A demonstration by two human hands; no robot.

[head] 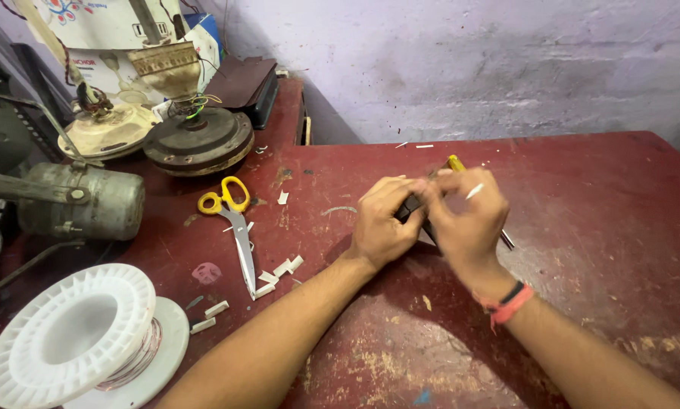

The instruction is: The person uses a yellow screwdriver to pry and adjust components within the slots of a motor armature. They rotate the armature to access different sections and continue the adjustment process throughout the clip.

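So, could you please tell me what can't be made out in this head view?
- Dark part between the left hand and right hand: covered by the fingers, kind unclear.
- Yellow-handled tool: only its tip and a metal end show past the right hand.
- White spool: cut off by the bottom edge.
- Each hand's grip: hidden by overlapping fingers.

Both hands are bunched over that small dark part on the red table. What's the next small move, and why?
Probably spread the fingers slightly: the left hand and right hand cover the dark part, so its state can't be judged. A yellow-handled tool pokes out behind them.
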